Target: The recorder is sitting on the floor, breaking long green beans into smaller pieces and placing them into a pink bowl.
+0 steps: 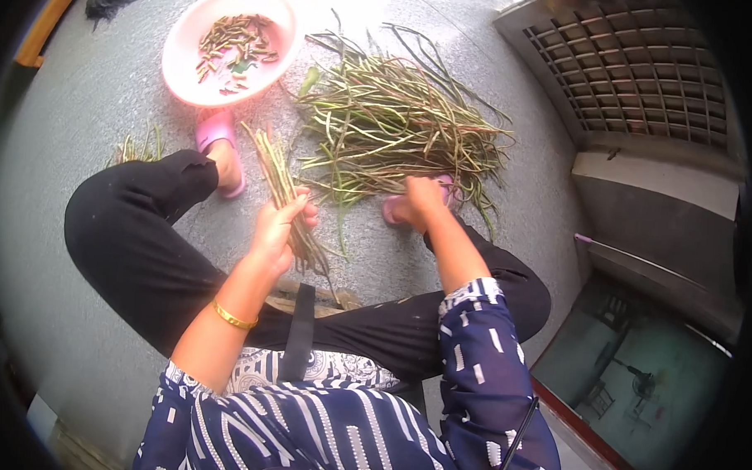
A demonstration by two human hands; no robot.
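My left hand (283, 225), with a gold-coloured bangle on its wrist, grips a bundle of long thin green stems (279, 169). My right hand (424, 199) is at the near right edge of a large heap of similar green and reddish stems (392, 117) on the floor, its fingertips partly hidden, so its hold cannot be told. Beyond my left foot, a pink plastic basin (176, 72) holds many short cut pieces (237, 37) and a bit of green leaf.
Pink slippers (215, 130) are on my feet on the grey floor. A small bunch of stems (140, 149) lies beyond my left knee. Wooden pieces (343, 298) show between my legs. A metal grille (636, 76) and an open doorway are at right.
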